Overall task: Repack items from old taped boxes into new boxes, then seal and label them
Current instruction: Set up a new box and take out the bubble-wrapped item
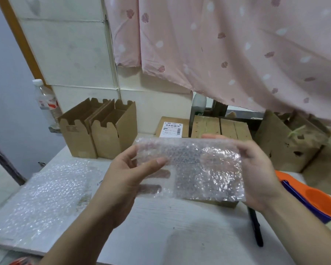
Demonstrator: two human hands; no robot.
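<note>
Clear bubble-wrap sheet (195, 169) is held up above the white table (161, 226). Its left edge is pinched by the left hand (126, 175), with the thumb on top and the fingers seen through the film. Its right edge is gripped by the right hand (260, 175), fingers wrapped behind. Two open brown cardboard boxes (99, 131) are stood side by side at the far left. A second bubble-wrap sheet (46, 194) is laid flat at the near left. A black pen (255, 226) is noted beneath the right wrist.

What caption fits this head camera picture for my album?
Left hand and right hand hold bubble wrap over the table, open cardboard boxes behind.
</note>
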